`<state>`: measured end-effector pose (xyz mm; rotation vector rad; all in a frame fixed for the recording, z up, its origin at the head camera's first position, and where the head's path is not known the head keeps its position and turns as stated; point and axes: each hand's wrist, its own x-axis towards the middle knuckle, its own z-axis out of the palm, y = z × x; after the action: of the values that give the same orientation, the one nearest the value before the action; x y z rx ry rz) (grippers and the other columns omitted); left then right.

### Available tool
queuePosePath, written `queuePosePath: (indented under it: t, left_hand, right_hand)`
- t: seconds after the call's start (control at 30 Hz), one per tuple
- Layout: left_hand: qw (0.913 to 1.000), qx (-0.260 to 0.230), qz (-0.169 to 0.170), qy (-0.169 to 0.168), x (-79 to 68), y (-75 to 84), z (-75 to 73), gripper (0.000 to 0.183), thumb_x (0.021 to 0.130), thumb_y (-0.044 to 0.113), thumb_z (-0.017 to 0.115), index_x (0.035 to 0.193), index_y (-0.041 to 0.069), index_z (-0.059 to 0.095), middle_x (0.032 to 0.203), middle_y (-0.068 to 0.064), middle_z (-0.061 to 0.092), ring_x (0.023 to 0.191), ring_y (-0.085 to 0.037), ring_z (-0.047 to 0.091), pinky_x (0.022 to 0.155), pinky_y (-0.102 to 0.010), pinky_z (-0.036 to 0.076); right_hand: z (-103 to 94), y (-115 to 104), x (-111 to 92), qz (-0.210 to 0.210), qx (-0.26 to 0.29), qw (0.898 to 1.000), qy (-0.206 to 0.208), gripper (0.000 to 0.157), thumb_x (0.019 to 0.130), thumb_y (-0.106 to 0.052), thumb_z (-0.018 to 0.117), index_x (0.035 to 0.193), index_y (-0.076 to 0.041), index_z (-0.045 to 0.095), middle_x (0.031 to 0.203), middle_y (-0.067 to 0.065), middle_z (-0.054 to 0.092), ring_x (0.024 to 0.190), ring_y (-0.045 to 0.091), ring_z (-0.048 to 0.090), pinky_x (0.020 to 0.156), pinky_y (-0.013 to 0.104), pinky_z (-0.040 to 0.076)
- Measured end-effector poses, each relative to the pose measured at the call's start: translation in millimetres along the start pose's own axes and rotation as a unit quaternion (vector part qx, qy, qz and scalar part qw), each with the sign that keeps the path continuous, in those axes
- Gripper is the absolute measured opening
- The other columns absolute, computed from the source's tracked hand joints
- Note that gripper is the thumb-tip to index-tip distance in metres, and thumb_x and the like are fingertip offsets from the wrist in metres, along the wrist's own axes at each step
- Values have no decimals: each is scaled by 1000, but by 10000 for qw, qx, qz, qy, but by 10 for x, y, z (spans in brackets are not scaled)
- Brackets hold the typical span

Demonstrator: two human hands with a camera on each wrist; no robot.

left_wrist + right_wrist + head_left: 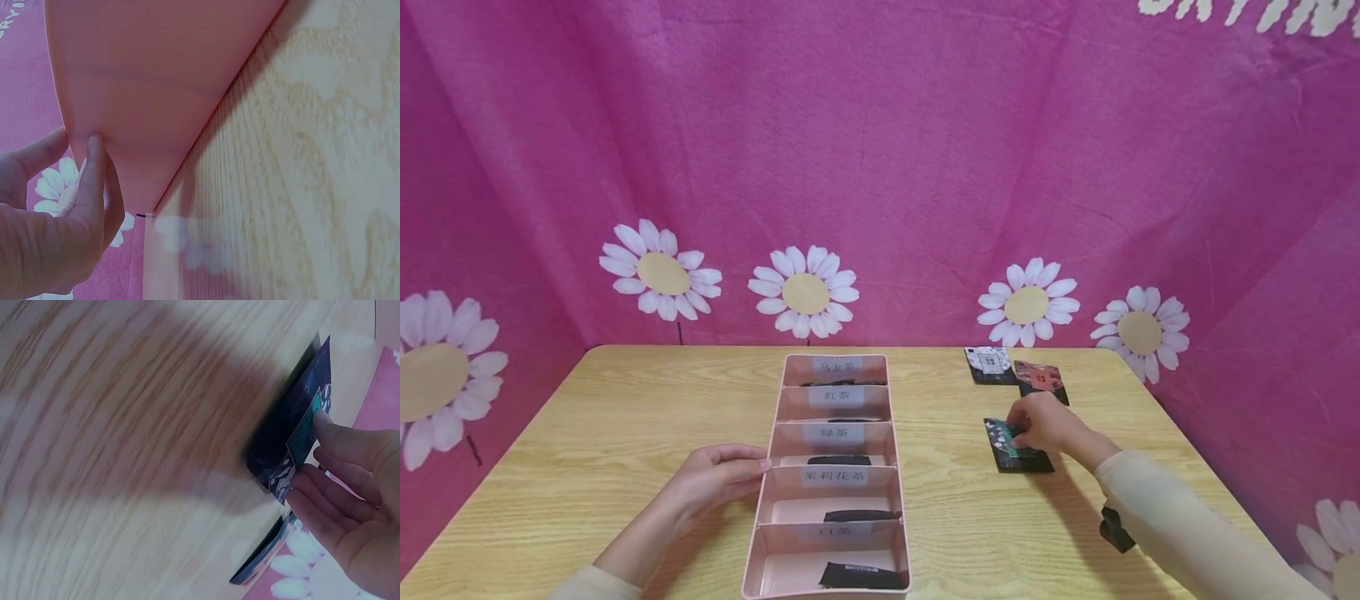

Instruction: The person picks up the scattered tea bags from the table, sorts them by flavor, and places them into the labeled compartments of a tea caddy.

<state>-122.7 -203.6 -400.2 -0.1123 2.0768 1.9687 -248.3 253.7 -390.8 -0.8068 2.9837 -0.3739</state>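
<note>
1. The right hand [1051, 427] pinches a flat black packet with a green label and pale pattern [1000, 437], thumb on the label. The packet is over the right part of the light wood-grain table [647, 400], to the right of the tray.
2. The left hand [721, 477] has its fingers loosely extended and touches the left side of a long pink plastic tray with five compartments [765, 500]; a fingertip rests against the outer wall.
3. Each compartment holds at least one dark packet; the nearest one, a slim black packet [862, 576], lies toward the right. Pale labels with dark characters mark the compartments.
4. Beyond the right hand lie a black packet with a white pattern [990, 363], at far right, and a black packet with an orange-red design [1042, 377], just to its right and slightly nearer.
5. A small dark object [1116, 531], partly hidden by the right sleeve [1187, 521], lies nearer on the right.
6. Behind the table hangs a magenta cloth with white daisies [880, 167].
</note>
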Motion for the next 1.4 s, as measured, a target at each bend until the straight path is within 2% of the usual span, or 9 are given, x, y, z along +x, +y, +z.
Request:
queuePosePath:
  t: [0.13,0.37,0.67,0.93,1.4]
  left_hand:
    - [10000,37,22,-41,6,1,-9,46,89,13,65,122,-17,52,97,0,69,92,-6,66,90,-25,60]
    - [10000,-48,-25,-65,14,-5,-11,41,88,13,67,118,-13,57,93,3,68,88,-5,66,87,-23,60]
    - [10000,-51,-29,-13,7,-1,-11,41,88,12,66,119,-14,56,94,2,68,89,-5,66,88,-24,60]
    - [10000,-41,1,-68,8,-12,-19,44,89,14,66,120,-14,55,95,2,69,90,-5,66,89,-24,60]
    - [10000,37,-14,-60,-3,-5,-23,48,89,15,66,123,-16,51,100,0,69,94,-7,66,91,-26,60]
  right_hand:
    - [2,-49,11,93,27,9999,48,23,67,-11,86,82,-3,71,73,4,67,67,10,54,59,26,51]
    - [-50,14,47,-5,-48,9999,124,29,66,-12,86,87,0,72,79,9,72,71,16,63,64,31,58]
    - [-119,100,98,66,-82,9993,-359,37,67,-14,86,97,3,71,91,13,73,84,24,66,78,43,60]
    - [-129,156,110,228,79,9956,-906,36,68,-12,86,97,1,71,91,11,72,82,20,63,78,42,60]
    - [-172,187,143,412,207,9955,-827,24,70,-12,84,90,-5,73,82,4,70,74,13,57,70,32,59]
